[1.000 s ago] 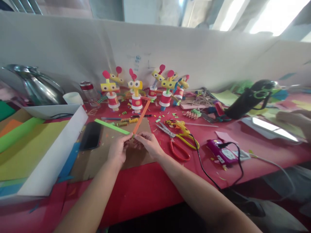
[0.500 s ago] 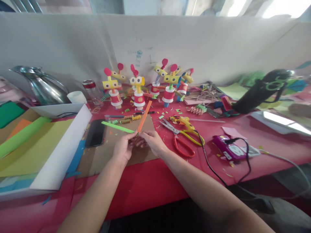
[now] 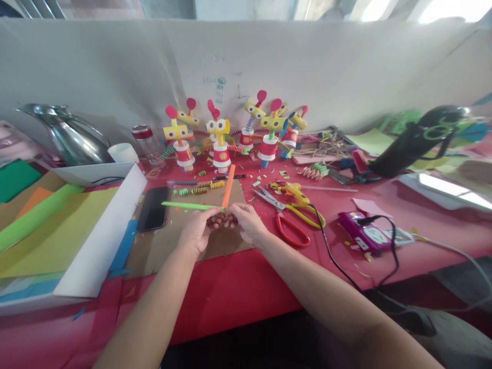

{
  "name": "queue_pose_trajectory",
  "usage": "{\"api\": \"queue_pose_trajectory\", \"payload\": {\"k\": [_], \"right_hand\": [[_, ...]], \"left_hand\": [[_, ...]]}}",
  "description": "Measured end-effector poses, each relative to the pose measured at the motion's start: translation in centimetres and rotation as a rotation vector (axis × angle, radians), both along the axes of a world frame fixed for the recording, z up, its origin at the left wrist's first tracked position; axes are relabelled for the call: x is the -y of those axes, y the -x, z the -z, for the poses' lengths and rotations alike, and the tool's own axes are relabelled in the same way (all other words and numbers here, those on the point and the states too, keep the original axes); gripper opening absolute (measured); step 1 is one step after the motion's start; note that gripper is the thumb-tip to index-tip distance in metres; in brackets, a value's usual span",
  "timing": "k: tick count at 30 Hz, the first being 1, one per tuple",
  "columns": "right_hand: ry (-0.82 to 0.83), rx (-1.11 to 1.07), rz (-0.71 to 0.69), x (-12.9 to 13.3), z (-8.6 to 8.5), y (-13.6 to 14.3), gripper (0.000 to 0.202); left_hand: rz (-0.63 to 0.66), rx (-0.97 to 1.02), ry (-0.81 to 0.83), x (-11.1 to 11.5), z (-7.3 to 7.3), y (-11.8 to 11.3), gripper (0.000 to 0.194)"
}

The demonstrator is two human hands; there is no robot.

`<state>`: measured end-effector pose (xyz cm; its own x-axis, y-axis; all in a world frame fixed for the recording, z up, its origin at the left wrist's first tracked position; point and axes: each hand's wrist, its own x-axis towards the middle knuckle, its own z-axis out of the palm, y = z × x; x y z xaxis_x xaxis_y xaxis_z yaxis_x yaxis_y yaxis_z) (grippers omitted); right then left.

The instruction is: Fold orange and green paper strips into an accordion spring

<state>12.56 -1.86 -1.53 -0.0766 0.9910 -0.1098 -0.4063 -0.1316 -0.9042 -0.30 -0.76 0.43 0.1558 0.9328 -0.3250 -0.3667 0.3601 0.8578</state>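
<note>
Between my two hands, a green paper strip (image 3: 188, 206) and an orange paper strip (image 3: 229, 186) cross at one end. My left hand (image 3: 202, 228) pinches the green strip, which points left. My right hand (image 3: 243, 219) is closed at the joint where the orange strip rises away from me. Fingers cover most of the joint, so its folds are hard to see. Below lies a brown cardboard sheet (image 3: 161, 256). Several small coiled paper springs (image 3: 200, 190) rest on it just beyond the strips, beside a pen (image 3: 235, 177).
Scissors (image 3: 282, 209) and a yellow glue gun (image 3: 294, 193) lie right of my hands, its cord trailing to a purple power strip (image 3: 363, 233). A phone (image 3: 152, 209) and a white box of paper (image 3: 100, 241) are left. Several paper-cup figures (image 3: 222, 155) stand behind.
The green strip has swung nearly level, and the orange strip stands more upright. Both hands have shifted slightly to the right, still holding the joint.
</note>
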Motion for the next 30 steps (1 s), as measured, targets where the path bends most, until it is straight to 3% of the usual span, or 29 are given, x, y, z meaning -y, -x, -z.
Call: {"api": "queue_pose_trajectory", "payload": {"k": [12, 19, 23, 30], "right_hand": [[-0.008, 0.043, -0.044, -0.2, -0.3, -0.4, 0.018], [-0.113, 0.239, -0.001, 0.2, -0.9, -0.6, 0.020], [-0.090, 0.194, -0.048, 0.2, -1.1, -0.8, 0.022], [-0.129, 0.199, -0.021, 0.1, -1.3, -0.9, 0.024]], "left_hand": [[0.015, 0.033, -0.074, 0.2, 0.1, 0.0, 0.012], [-0.070, 0.039, -0.116, 0.3, 0.1, -0.6, 0.021], [-0.083, 0.041, -0.123, 0.5, 0.0, -0.7, 0.022], [-0.009, 0.081, -0.107, 0.4, 0.0, -0.2, 0.019]]}}
